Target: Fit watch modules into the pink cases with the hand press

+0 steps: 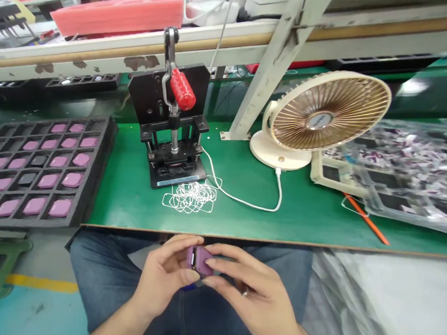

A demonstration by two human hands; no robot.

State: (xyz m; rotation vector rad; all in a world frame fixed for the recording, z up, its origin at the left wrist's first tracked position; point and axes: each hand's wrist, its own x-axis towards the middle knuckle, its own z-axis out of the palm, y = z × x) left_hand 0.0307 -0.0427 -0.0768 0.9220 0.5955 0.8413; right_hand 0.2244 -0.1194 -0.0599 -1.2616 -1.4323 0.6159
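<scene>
Gripping a small purple case (203, 262) from both sides, the two hands meet above the lap, just in front of the edge of the green table (240, 179). The left hand (167, 267) has its fingers curled around the left end of the case, with the thumb along the near side. The right hand (256, 283) pinches the opposite end, its thumb below and its fingertips on the upper face; on both hands the gap between thumb and fingers is only as wide as the case. A dark slot in the case faces the left hand.

At left, a black foam tray (101, 164) is divided into compartments; many contain purple pieces (60, 207), one per compartment, and two contain dark pieces (27, 179). At right, a clear plastic tray (405, 220) is heaped with small white and purple parts, too blurred to identify, beside a beige tray (339, 183). Between them stand a black press (172, 122) and a fan (320, 116), with white loops (193, 197) lying before the press.
</scene>
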